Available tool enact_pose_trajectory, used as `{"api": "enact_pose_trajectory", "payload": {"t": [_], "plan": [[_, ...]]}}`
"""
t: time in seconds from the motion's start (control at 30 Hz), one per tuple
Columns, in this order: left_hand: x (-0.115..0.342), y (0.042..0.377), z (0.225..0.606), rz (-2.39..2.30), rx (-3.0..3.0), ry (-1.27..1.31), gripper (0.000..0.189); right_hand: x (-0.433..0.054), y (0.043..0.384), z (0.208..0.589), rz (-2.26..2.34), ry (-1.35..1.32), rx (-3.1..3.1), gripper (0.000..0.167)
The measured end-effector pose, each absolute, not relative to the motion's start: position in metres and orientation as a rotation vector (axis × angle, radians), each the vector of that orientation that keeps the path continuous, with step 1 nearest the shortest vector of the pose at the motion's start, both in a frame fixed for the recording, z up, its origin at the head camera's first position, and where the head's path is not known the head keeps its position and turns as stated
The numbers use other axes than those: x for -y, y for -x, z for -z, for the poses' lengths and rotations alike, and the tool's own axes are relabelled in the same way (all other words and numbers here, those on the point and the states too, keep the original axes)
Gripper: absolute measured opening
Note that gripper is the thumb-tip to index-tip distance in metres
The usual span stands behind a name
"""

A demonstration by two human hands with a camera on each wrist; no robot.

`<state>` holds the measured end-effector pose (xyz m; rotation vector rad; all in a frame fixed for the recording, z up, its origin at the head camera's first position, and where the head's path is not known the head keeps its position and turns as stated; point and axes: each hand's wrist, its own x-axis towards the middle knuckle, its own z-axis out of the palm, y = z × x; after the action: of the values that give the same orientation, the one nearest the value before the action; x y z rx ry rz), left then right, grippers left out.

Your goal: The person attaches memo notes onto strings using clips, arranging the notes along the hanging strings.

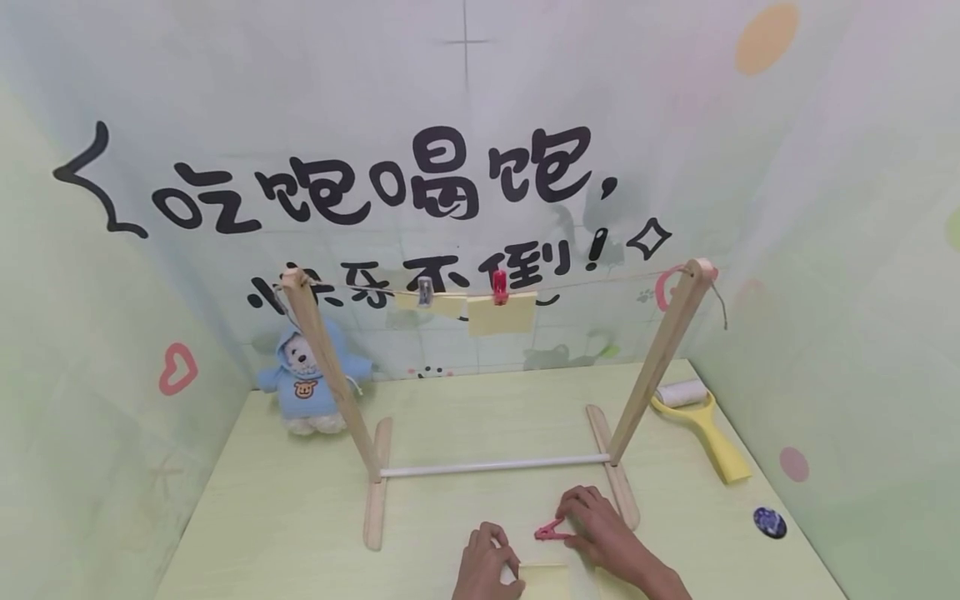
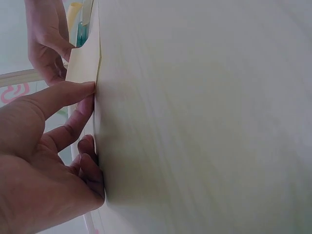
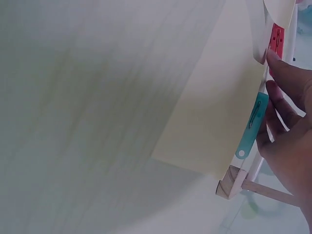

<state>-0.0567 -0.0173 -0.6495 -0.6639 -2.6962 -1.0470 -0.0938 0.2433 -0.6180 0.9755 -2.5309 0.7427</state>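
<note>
My left hand [image 1: 489, 562] is low at the front of the table, with thumb and index finger pinching the edge of a pale yellow paper note [image 2: 84, 66]. To its right, my right hand [image 1: 603, 533] holds a red clothespin [image 1: 551, 530] between thumb and fingers, its tip pointing towards the left hand. In the right wrist view, a teal clothespin [image 3: 252, 126] lies close by the right fingers, beside another pale yellow note [image 3: 209, 107]. That teal clothespin cannot be made out in the head view.
A wooden stand [image 1: 663, 358] carries a string, where a grey clothespin [image 1: 426, 292] and a red clothespin [image 1: 500, 287] hold yellow notes [image 1: 504, 315]. Behind its left post sits a blue-hooded plush toy [image 1: 307, 383]. A yellow lint roller [image 1: 708, 429] and a dark blue oval object [image 1: 770, 522] lie right.
</note>
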Motion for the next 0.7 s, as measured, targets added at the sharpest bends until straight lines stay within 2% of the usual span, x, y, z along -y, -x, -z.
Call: {"api": "enact_pose_trajectory", "payload": {"t": [0.47,0.7], "plan": [[0.017,0.057,0.653,1.04,2.665,0.674,0.018,-0.249,0.093,0.609,-1.356,-0.912,2.487,0.035],[0.018,0.058,0.649,1.063,2.681,0.695,0.018,-0.25,0.093,0.597,-1.444,-0.835,2.5,0.038]]}}
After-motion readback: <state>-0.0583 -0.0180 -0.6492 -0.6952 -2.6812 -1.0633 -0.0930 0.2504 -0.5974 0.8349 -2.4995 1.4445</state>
